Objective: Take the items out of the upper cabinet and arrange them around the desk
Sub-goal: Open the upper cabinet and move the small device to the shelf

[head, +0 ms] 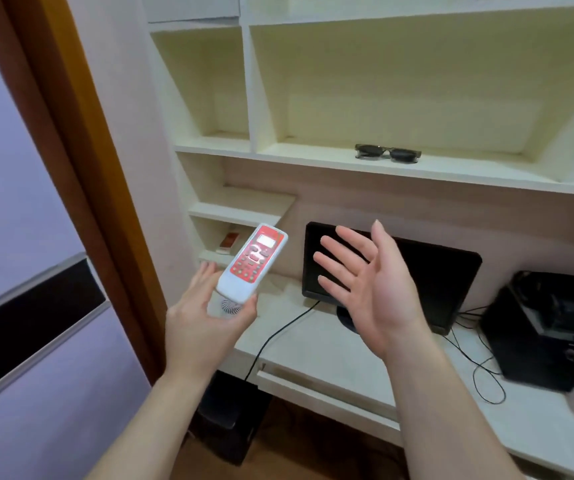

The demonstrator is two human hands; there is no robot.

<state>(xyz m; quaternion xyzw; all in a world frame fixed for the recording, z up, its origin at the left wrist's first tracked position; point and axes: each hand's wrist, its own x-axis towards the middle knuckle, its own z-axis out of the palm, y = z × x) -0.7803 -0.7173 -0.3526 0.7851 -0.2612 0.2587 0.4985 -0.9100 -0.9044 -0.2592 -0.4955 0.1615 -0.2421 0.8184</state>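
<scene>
Left hand (206, 311) is up over the near left end of the desk (316, 344), palm raised, and it holds a white remote control (251, 264) with a red button panel. The grip sits at the remote's lower end: thumb on one edge, fingers spread behind it, the body tilted up and away to the right. The small screen at the top of the remote faces us.

Right hand (361, 282) hangs in the air just to the right of it, palm turned left, fingers straight and fanned out, touching nothing. The two hands are near each other but apart.

Behind the right hand stands a black monitor (441, 271) on the desk, its dark cable (278, 332) trailing toward the near edge. Under the remote, on the desk surface, a small round white thing with a spiral grille (230, 307) peeks out; I cannot tell what it is.

Far up, on the wide open shelf of the upper cabinet (313, 161), a pair of dark sunglasses (387, 153) lies alone. At the left, in the low cubby (209, 233) beneath the small shelf, another red-and-white item (229, 241) lies flat. On the right end of the desk sits a black printer (548, 327), thin wires looping beside it.
</scene>
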